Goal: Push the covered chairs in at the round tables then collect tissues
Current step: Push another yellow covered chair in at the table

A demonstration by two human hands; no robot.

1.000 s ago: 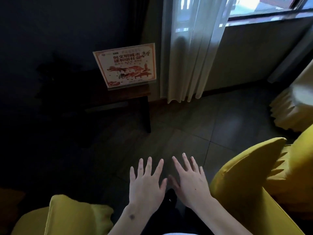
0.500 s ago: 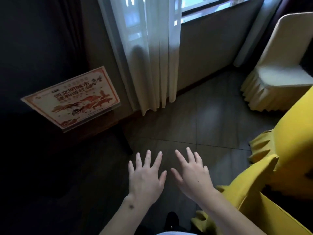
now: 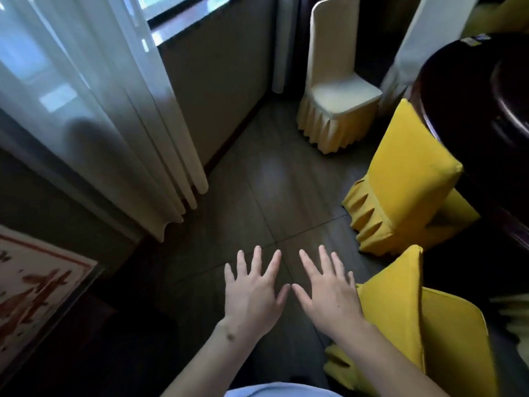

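We hold both hands out flat over the dark tiled floor (image 3: 274, 196), palms down, gripping nothing: the left hand (image 3: 253, 296) and the right hand (image 3: 329, 299) have straight, spread fingers, thumbs nearly meeting. Just beside the right hand stands the nearest yellow covered chair (image 3: 400, 316) — its smooth cloth back rises on its long axis to a pointed corner, seat facing right. Farther up on the right, a second yellow covered chair (image 3: 406, 179) stands with a pleated skirt at its base and its back against the rim of the round table (image 3: 446, 116), dark polished wood. A cream covered chair (image 3: 335, 87), also skirted, stands by the wall, seat facing us. Sheer white curtains (image 3: 108, 110) hang in long folds at left — a printed red-bordered sign (image 3: 34, 296) lies low left
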